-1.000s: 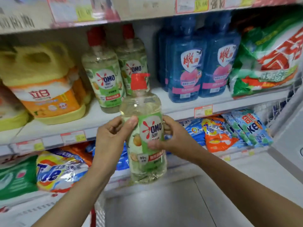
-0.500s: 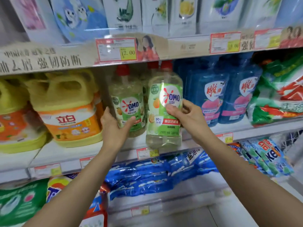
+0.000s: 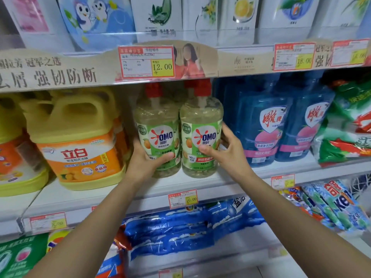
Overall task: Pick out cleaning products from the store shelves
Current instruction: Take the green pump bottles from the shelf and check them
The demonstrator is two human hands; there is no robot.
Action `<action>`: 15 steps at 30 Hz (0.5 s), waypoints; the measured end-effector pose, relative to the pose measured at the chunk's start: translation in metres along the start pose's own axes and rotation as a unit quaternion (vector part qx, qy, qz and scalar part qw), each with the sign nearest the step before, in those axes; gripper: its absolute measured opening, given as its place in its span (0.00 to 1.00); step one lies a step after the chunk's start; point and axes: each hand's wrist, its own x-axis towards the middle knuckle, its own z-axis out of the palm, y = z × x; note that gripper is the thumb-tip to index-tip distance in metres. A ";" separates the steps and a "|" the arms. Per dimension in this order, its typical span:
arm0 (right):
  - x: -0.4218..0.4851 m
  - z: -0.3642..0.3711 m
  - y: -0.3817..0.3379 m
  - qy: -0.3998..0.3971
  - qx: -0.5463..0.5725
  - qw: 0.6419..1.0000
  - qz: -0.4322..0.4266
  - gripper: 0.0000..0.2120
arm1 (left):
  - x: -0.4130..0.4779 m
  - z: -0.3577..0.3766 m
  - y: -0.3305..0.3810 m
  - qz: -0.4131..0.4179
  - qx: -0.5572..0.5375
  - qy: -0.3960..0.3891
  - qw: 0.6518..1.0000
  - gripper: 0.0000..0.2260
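Note:
Two clear OMO dish-soap bottles with red pump tops and green labels stand side by side on the middle shelf point(image 3: 200, 183). My left hand point(image 3: 144, 159) wraps the lower part of the left OMO bottle point(image 3: 158, 125). The right OMO bottle point(image 3: 201, 121) is gripped by my right hand point(image 3: 224, 149), thumb across its label and fingers behind it. Both bottles rest upright on the shelf board and touch each other.
A yellow-orange detergent jug point(image 3: 78, 141) stands left of the bottles. Blue pump bottles point(image 3: 267, 121) stand to the right, then green-red powder bags point(image 3: 349, 125). Refill pouches point(image 3: 160, 19) fill the shelf above. Blue bags point(image 3: 186, 231) lie on the shelf below.
The bottle I held in front of the shelf has been carried up and set on the shelf beside the other one. My left hand moved from it onto the left bottle.

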 end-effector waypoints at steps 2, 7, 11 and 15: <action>0.002 0.003 0.004 -0.004 0.005 1.000 -0.003 0.35 | 0.002 -0.003 -0.002 -0.002 -0.005 -0.013 1.000 0.41; 0.006 0.007 0.006 0.004 -0.009 1.000 0.006 0.38 | 0.002 -0.005 -0.004 0.008 -0.007 -0.025 1.000 0.40; 0.005 0.009 0.003 0.002 -0.046 0.999 0.023 0.39 | 0.003 -0.005 -0.005 0.004 0.007 -0.031 0.999 0.40; -0.009 0.020 -0.011 0.041 -0.115 0.990 0.064 0.44 | -0.009 -0.008 -0.002 0.004 0.088 -0.013 0.996 0.39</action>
